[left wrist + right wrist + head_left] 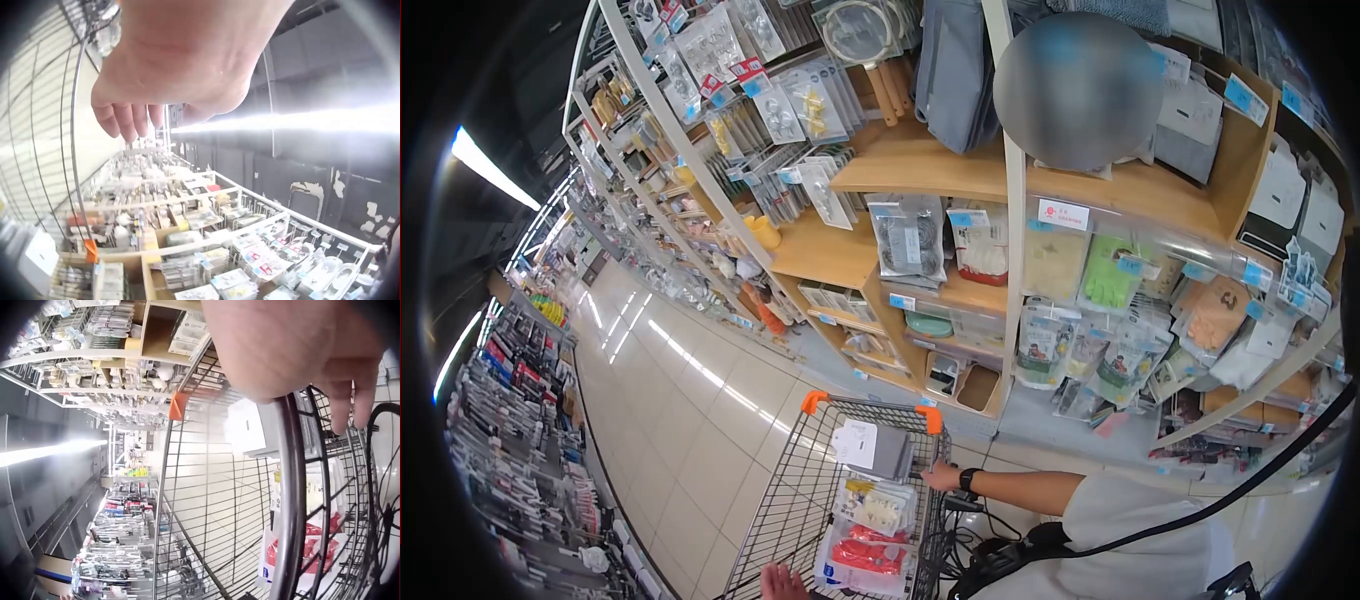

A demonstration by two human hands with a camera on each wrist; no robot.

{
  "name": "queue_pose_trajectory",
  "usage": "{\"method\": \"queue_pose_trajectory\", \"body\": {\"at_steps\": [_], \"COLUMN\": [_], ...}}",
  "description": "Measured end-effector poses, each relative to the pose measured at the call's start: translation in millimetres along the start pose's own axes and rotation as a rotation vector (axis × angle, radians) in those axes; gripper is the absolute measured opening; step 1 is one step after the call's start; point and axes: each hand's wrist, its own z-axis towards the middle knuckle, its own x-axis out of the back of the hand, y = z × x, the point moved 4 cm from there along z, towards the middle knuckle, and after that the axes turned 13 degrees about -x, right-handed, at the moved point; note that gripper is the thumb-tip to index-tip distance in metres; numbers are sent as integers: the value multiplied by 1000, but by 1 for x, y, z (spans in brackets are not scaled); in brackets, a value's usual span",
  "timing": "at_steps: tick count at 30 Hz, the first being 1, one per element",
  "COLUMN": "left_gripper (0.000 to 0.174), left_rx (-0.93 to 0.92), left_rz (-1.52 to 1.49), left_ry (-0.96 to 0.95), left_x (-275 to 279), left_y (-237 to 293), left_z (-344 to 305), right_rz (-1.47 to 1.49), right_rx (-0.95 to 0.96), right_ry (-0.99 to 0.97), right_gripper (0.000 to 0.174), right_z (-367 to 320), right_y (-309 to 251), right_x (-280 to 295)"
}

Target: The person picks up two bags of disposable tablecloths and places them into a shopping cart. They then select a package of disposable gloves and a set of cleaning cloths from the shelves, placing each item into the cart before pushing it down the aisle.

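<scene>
A wire shopping cart with orange corner caps stands in the aisle. My right hand, below a dark wristband, grips the cart's side rim; in the right wrist view its fingers hang over the dark rail. At the bottom edge of the head view is my left hand, near the cart's other side, fingers loosely extended and nothing held. The left wrist view shows that hand beside the wire mesh. Inside the cart lie a grey item with a white tag, a pack with pale contents and a red-filled pack.
Wooden shelves with hanging packets line the right side, including green gloves. Another goods rack runs along the left. Between them the tiled floor stretches ahead. Black cables hang beside the cart.
</scene>
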Motion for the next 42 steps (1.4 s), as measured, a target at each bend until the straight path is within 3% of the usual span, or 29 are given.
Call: {"method": "queue_pose_trajectory", "body": {"at_steps": [2,3,4,6,8,9,10,12,13,15,16,18,19,21,22,23,24,26,27,28,30,34,37,38,39,42], "left_gripper": [43,43,43,43,44,40,40,35,35,36,32,30,30,32,32,32,32,31,32,34,35,40,39,36,36,39], "left_rx": [-130,-139,-149,-165,-207,-52,-55,-143,-140,-134,-190,-147,-143,-537,-524,-491,-455,-385,-261,-140,-71,122,242,297,129,209], "left_rz": [100,99,188,274,904,730,720,1373,1367,1409,1527,1814,1805,1865,1858,1849,1840,1813,1873,1926,1896,1812,1789,1802,1806,1805], "left_ry": [222,237,208,206,83,344,372,147,171,58,86,94,106,170,171,190,199,170,130,95,69,-34,-71,-45,11,-11], "left_x": [42,55,66,97,121,98,106,122,132,127,118,126,131,119,122,128,132,136,144,151,163,169,178,186,188,197], "left_y": [27,30,32,25,5,4,-6,-37,-52,-71,-73,-89,-93,-80,-81,-81,-81,-73,-74,-75,-72,-57,-53,-58,-55,-52], "left_z": [-36,-48,-59,-82,-100,-108,-117,-124,-129,-141,-150,-150,-148,-142,-138,-134,-130,-121,-113,-104,-89,-58,-31,-20,-13,14], "right_rz": [-46,-37,-52,-371,-487,-581,-675,-858,-942,-1031,-1076,-1090,-1097,-1097,-1083,-1152,-1050,-1206,-1277,-1177,-1045,-893,-1059,-1056,-1070,-1056], "right_rx": [-42,23,32,215,305,391,478,656,746,662,621,600,589,568,539,750,585,630,672,620,514,339,579,575,631,725], "right_ry": [-27,103,90,-431,-415,-384,-353,-287,-252,-234,-226,-262,-279,-287,-293,-215,-272,-235,-228,-297,-303,-291,-201,-204,-148,-72], "right_gripper": [79,72,72,63,60,56,53,46,44,29,36,37,39,46,53,52,53,51,47,36,26,19,23,23,24,23], "right_z": [17,31,37,40,46,48,52,60,66,148,185,109,69,66,75,79,80,82,79,67,65,62,71,81,82,89], "right_y": [5,11,6,-7,-14,-18,-20,-22,-22,3,14,-21,-40,-48,-45,-45,-47,-47,-53,-60,-68,-88,-103,-100,-108,-127], "right_x": [-24,-39,-37,-55,-63,-70,-77,-95,-107,-157,-180,-139,-117,-120,-122,-126,-127,-137,-137,-134,-140,-149,-167,-174,-178,-188]}}
